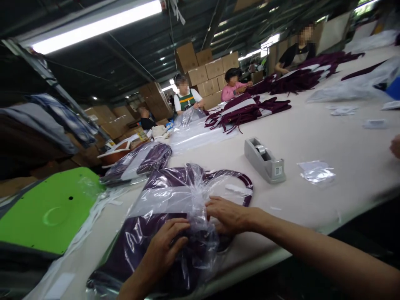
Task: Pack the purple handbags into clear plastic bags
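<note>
A folded dark purple garment (137,237) lies inside a clear plastic bag (200,246) at the table's near edge, with a white strip of paper (167,200) across it. The bag's mouth is bunched up on its right side. My left hand (165,243) rests on the plastic with thumb and fingers apart. At the bunched mouth, my right hand (229,214) has its fingers curled onto the plastic; their tips are partly hidden. Beyond that hand, a looped dark purple strap or hem (248,183) sticks out onto the table. A grey tape dispenser (264,160) stands to the right.
Another bagged purple garment (140,162) lies behind, near a green board (53,212). Purple garment piles (246,110) and clear plastic bags (196,135) cover the far table. Small clear packets (315,171) lie right. Several people work across the table; another person's hand (395,146) shows at right.
</note>
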A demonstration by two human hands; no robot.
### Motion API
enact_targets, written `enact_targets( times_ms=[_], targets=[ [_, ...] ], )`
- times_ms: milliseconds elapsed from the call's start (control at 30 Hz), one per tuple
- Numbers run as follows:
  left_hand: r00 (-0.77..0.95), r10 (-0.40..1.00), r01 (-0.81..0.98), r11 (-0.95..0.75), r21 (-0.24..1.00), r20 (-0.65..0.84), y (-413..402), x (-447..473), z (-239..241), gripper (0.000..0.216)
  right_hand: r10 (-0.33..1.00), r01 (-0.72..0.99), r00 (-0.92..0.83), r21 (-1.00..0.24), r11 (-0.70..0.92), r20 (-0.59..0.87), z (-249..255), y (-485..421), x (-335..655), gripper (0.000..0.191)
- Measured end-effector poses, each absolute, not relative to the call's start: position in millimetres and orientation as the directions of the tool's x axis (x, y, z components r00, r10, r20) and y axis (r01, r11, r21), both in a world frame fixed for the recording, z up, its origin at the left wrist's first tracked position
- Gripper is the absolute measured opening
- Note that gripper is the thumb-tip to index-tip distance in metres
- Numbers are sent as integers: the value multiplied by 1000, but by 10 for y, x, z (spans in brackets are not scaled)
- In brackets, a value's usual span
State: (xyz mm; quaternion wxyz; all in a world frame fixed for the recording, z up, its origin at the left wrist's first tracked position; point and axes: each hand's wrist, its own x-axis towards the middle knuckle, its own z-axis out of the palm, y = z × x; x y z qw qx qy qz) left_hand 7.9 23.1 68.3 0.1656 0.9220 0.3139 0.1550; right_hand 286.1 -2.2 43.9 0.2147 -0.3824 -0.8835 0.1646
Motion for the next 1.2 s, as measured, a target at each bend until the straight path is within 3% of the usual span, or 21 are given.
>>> enact_targets(
  times_ms=[167, 233, 400, 500, 567, 667, 733, 833, 1000, 1100, 1200],
  targets=[
    [796, 589, 497, -767, 407, 137, 315, 269, 680, 27, 675, 584, -691, -350, 733, 260, 580, 53, 2903, 15],
    [812, 573, 496, -776, 389, 108, 351, 297, 668, 28, 661, 559, -695, -365, 744, 283, 672, 21, 3003, 12],
    [863, 497, 446, -836, 321, 96, 382, 438, 626, 45, 750, 440, -593, -662, 607, 294, 951, -173, 3303, 9],
    [930, 366, 347, -904, 252, 33, 422, 699, 577, 39, 834, 344, -507, -836, 426, 217, 1061, -259, 3333, 4],
    [953, 301, 292, -932, 215, 12, 469, 894, 549, 28, 880, 339, -432, -869, 361, 197, 1075, -267, 3310, 7],
    [957, 289, 285, -942, 179, -7, 527, 1052, 530, 15, 949, 505, -261, -812, 292, 179, 981, -204, 3325, 7],
    [949, 315, 313, -932, 183, -15, 528, 1021, 522, 10, 992, 623, -121, -775, 109, 43, 849, -132, 3364, 8],
    [929, 369, 354, -905, 235, 23, 477, 846, 500, 8, 968, 651, -20, -739, -176, -248, 625, -22, 3323, 21],
    [901, 423, 380, -876, 297, 94, 408, 649, 453, 8, 914, 684, -86, -690, -235, -396, 429, 141, 2936, 40],
    [902, 421, 379, -877, 294, 93, 399, 635, 448, 8, 857, 630, -137, -711, -312, -497, 392, 206, 2826, 29],
    [897, 432, 389, -872, 297, 96, 372, 621, 477, 8, 866, 537, -124, -766, -353, -485, 398, 192, 2899, 11]
  ],
)
